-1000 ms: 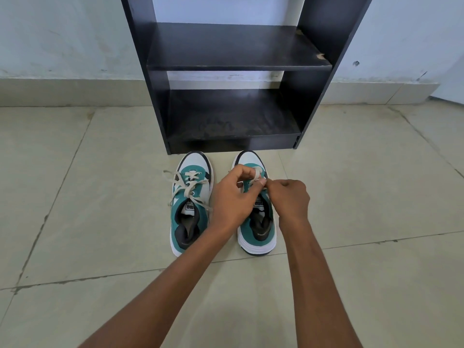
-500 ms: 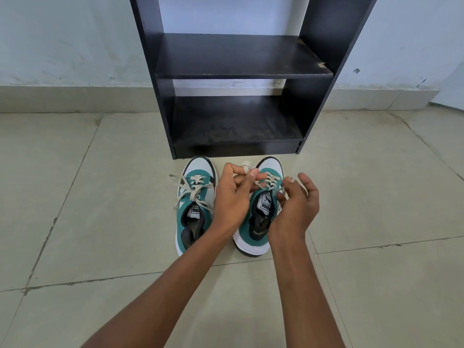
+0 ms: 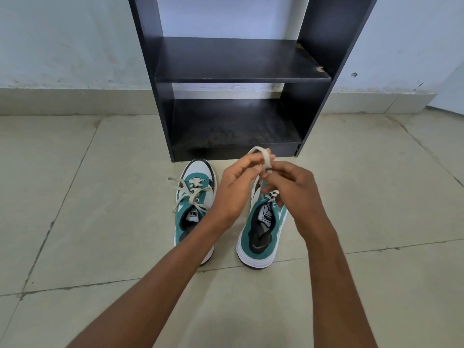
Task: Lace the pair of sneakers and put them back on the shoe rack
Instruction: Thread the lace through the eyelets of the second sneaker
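Sneakers in teal suede and white leather stand side by side on the floor [image 3: 75,197], toes toward the shoe rack [image 3: 233,61]. On the left sneaker [image 3: 194,212] a flat cream lace runs through the eyelets and its loose ends splay over the tongue and off to the side. The right sneaker [image 3: 263,232] shows a black padded collar, a thick white sole and a printed label on the tongue; its toe is hidden behind the hands. Above that shoe, the left hand [image 3: 236,192] and the right hand [image 3: 293,189] meet, fingertips pinched together on a flat cream lace [image 3: 263,159] that arches up in a loop over the fingers and drops down toward the eyelets. Both hands are closed on this lace. Just beyond the toes, the rack is matte black board with two bare shelves; the upper shelf edge is chipped at its right front corner. Large pale glazed tiles with dark grout lines cover the floor, meeting a tiled skirting and a scuffed, pale wall [image 3: 62,41].
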